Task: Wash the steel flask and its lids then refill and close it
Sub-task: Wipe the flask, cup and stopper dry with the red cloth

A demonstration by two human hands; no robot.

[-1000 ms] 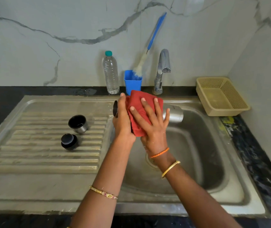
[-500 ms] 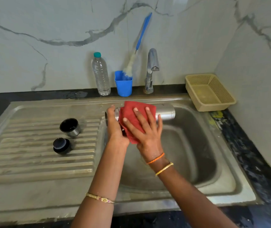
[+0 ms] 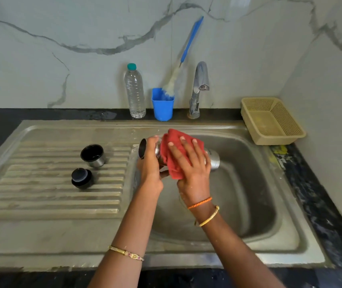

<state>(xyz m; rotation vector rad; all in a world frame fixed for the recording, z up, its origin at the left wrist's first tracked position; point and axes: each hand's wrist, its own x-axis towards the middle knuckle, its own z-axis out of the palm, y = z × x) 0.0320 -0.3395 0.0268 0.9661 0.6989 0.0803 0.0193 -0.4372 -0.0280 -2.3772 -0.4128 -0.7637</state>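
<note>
Reaching forward over the near rim of the sink [image 3: 186,259], both forearms angle up toward the basin's left edge, each wrist carrying bangles. The left hand [image 3: 149,165] curls round the neck end of the steel flask [image 3: 213,160], fingers and thumb gripping it just behind the open mouth, which points left toward the draining board. The right hand [image 3: 193,169] lies over a red cloth [image 3: 173,154] wrapped about the flask's body, fingers spread and fairly straight, pressing the cloth against the metal; whether the thumb hooks underneath cannot be told. The flask is held level above the sink's basin, near its left rim, with only its mouth and its base end showing past the cloth.

Left of the basin, on the ribbed draining board [image 3: 41,196], a black inner stopper [image 3: 82,178] sits nearer, and a steel cup lid [image 3: 93,155] with a dark inside stands mouth up just beyond it; the two are close but apart.

Behind the sink, on the dark counter against the marble wall, stand a clear plastic bottle [image 3: 134,92] with a green cap, a blue holder [image 3: 163,104] carrying a blue-handled bottle brush [image 3: 183,57], and the tap [image 3: 199,88]. Right of the sink's far corner rests a beige plastic basket [image 3: 271,121].
</note>
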